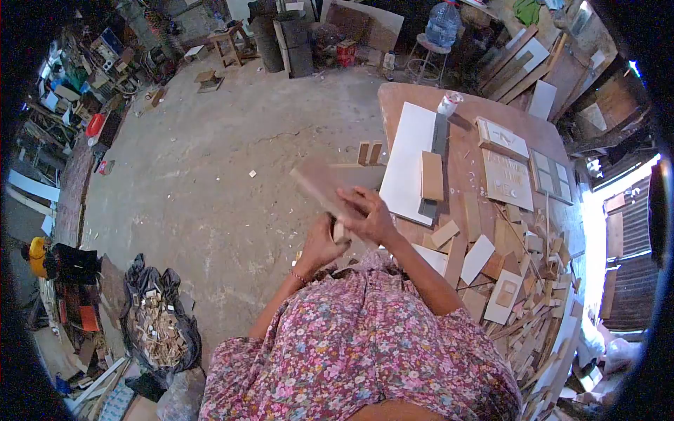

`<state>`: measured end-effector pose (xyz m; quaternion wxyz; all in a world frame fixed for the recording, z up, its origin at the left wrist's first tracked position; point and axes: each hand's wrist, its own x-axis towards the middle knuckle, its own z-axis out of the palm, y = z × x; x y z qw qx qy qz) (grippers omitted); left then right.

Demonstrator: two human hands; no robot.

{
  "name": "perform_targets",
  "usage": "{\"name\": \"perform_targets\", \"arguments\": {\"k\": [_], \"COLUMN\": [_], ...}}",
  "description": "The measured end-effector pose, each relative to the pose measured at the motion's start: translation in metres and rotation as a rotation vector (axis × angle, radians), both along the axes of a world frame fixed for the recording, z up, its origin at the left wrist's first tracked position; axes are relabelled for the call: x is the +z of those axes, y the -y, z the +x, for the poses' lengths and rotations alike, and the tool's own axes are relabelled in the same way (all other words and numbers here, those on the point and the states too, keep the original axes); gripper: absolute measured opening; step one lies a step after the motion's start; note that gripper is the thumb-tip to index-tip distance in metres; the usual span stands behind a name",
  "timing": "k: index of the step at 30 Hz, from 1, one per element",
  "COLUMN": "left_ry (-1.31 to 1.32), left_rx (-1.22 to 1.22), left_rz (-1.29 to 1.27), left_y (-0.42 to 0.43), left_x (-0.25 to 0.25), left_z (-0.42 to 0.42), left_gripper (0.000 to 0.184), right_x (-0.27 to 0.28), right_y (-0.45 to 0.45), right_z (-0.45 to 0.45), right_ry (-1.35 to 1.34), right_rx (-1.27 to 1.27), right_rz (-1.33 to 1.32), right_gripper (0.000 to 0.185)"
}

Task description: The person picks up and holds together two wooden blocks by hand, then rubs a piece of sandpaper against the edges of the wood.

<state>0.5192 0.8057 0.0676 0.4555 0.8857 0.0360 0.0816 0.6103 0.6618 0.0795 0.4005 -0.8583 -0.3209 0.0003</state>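
Note:
In front of my chest, my left hand [322, 245] is closed around a small pale wooden block [341, 232]. My right hand [370, 216] grips the near end of a flat, brownish rectangular piece [319, 184], which slants up to the left over the left hand. That piece is smeared by motion, so whether it is a board or a stiff sheet cannot be made out. The two hands are close together, and the flat piece seems to lie against or just above the block. Part of the block is hidden by the fingers.
To the right, a wooden table [460, 168] holds a white panel [411, 154], a wooden block [431, 175], a white cup [449, 104] and lettered panels [507, 175]. Wood offcuts [523, 295] pile up nearer me. A black bag of scraps [158, 316] lies on the concrete floor [210, 175].

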Motion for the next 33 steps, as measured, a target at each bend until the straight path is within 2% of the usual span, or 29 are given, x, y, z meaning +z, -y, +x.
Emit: {"name": "perform_targets", "arguments": {"k": [2, 3, 5, 7, 9, 10, 13, 14, 16, 17, 19, 21, 23, 25, 27, 28, 29, 30, 31, 33], "left_ry": [-0.125, -0.132, 0.042, 0.044, -0.158, 0.002, -0.18, -0.19, 0.048, 0.05, 0.093, 0.084, -0.097, -0.068, -0.234, -0.237, -0.134, -0.024, -0.022, -0.06], "left_rx": [-0.008, -0.007, -0.082, -0.126, -0.074, -0.038, -0.005, -0.006, -0.008, -0.012, -0.084, -0.074, -0.045, -0.01, 0.069, 0.072, 0.084, 0.091, 0.087, 0.029], "left_rz": [-0.238, -0.237, -0.057, 0.02, -0.002, -0.019, 0.047, 0.044, -0.546, -0.545, -0.041, -0.115, -0.087, 0.007, -0.07, -0.073, -0.368, -0.66, -0.66, -0.336], "left_y": [-0.011, -0.016, -0.025, -0.021, -0.006, -0.003, -0.003, -0.005, -0.012, -0.014, -0.013, -0.005, 0.003, 0.004, 0.004, 0.002, -0.003, -0.006, -0.007, 0.0], "left_x": [-0.002, -0.01, -0.032, -0.008, 0.014, 0.007, 0.013, -0.002, -0.038, -0.034, -0.013, 0.008, 0.007, 0.004, 0.004, -0.01, -0.035, -0.037, -0.039, 0.0], "left_z": [0.0, 0.001, 0.002, 0.001, -0.001, -0.002, 0.0, -0.002, -0.001, 0.003, -0.001, 0.0, -0.003, -0.002, -0.001, -0.002, -0.001, 0.004, 0.004, -0.003], "left_gripper": [0.057, 0.057, 0.057, 0.058, 0.059, 0.06, 0.055, 0.055, 0.056, 0.056, 0.057, 0.059, 0.059, 0.061, 0.056, 0.056, 0.055, 0.054, 0.054, 0.053], "right_x": [0.022, 0.025, 0.027, 0.005, -0.005, -0.006, 0.016, 0.015, 0.03, 0.03, 0.022, 0.014, 0.01, 0.011, 0.01, 0.012, 0.021, 0.027, 0.026, 0.012], "right_y": [0.003, 0.004, 0.007, 0.003, 0.0, 0.0, -0.003, -0.001, 0.002, 0.002, 0.004, -0.001, -0.006, -0.007, -0.005, -0.002, 0.0, 0.001, 0.0, 0.0], "right_z": [-0.024, -0.026, -0.03, -0.011, 0.009, 0.009, 0.002, -0.012, -0.031, -0.028, -0.026, -0.005, 0.016, 0.014, -0.005, -0.018, -0.031, -0.035, -0.032, -0.023], "right_ry": [-0.127, -0.134, -0.16, -0.082, -0.102, -0.116, -0.069, -0.068, -0.059, -0.056, -0.135, -0.062, -0.18, -0.21, -0.135, -0.138, -0.097, -0.05, -0.046, -0.085], "right_rx": [0.236, 0.236, 0.319, 0.277, 0.05, 0.049, 0.025, 0.119, 0.274, 0.272, 0.255, 0.219, 0.058, 0.045, 0.075, 0.078, 0.174, 0.266, 0.264, 0.178], "right_rz": [0.142, 0.143, 0.204, 0.166, 0.098, 0.098, 0.063, 0.092, 0.123, 0.124, 0.161, 0.124, 0.13, 0.13, 0.065, 0.061, 0.113, 0.165, 0.165, 0.176], "right_gripper": [0.06, 0.06, 0.06, 0.06, 0.059, 0.059, 0.059, 0.059, 0.059, 0.059, 0.06, 0.062, 0.062, 0.06, 0.06, 0.06, 0.06, 0.06, 0.06, 0.06]}}
